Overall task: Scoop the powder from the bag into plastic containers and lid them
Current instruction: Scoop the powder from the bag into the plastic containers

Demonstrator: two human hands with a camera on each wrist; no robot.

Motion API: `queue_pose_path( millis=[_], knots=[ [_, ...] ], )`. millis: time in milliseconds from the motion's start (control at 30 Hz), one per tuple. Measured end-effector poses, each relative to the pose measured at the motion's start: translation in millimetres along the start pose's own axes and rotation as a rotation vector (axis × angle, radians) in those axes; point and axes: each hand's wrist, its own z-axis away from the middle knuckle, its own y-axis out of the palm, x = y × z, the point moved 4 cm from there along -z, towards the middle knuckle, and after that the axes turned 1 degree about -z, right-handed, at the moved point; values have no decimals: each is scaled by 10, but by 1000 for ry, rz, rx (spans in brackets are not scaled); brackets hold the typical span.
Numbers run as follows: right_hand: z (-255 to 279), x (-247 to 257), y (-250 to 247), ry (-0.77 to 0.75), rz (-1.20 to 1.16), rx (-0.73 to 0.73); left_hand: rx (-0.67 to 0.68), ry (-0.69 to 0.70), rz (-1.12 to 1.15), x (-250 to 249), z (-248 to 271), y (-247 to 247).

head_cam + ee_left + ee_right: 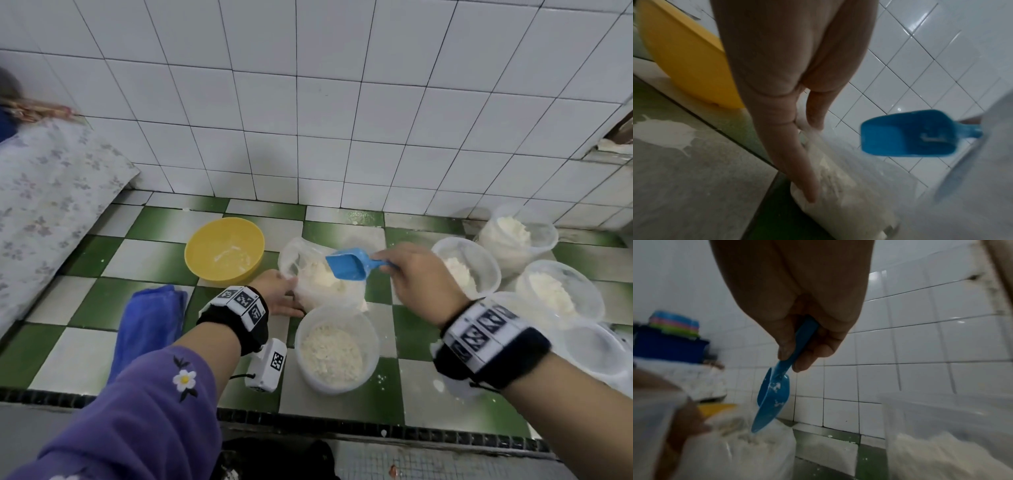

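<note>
A clear plastic bag (310, 291) of white powder stands open on the checked counter. My left hand (291, 291) pinches its near-left rim between thumb and fingers; the left wrist view shows the fingers (797, 162) lying along the bag (849, 203). My right hand (387, 262) grips the handle of a blue scoop (346, 265). The scoop (772, 395) points down into the bag mouth, its tip at the powder, with only crumbs inside. A round clear container (329, 385) partly filled with powder stands just in front of the bag.
Three more powder-filled containers (489, 263) (544, 236) (592, 291) stand at the right, with empty-looking ones (596, 349) nearer me. A yellow bowl (205, 253) sits left of the bag, a blue cloth (147, 325) nearer left. The tiled wall is close behind; powder is spilled on the counter.
</note>
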Motion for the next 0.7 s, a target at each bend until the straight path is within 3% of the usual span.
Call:
queue_pose_path(
  millis=[167,233,400,467,567,700],
  knots=[
    [-348,157,317,-99,475,401,-85,34,-18,-132,1,2],
    [-340,191,294,-63,512,468,-142,72,-22,-229,-25,-67],
    [-197,87,355,127,295,473,-276,203,31,-298,-621,-264],
    [-155,53,409,230,167,465,-267,213,31,-419,-369,-150],
    [-142,23,414,322,62,415,-126,86,-85,-354,-204,20],
    [-220,64,296,220,124,301,-72,-86,-297,-183,-113,75]
  ],
)
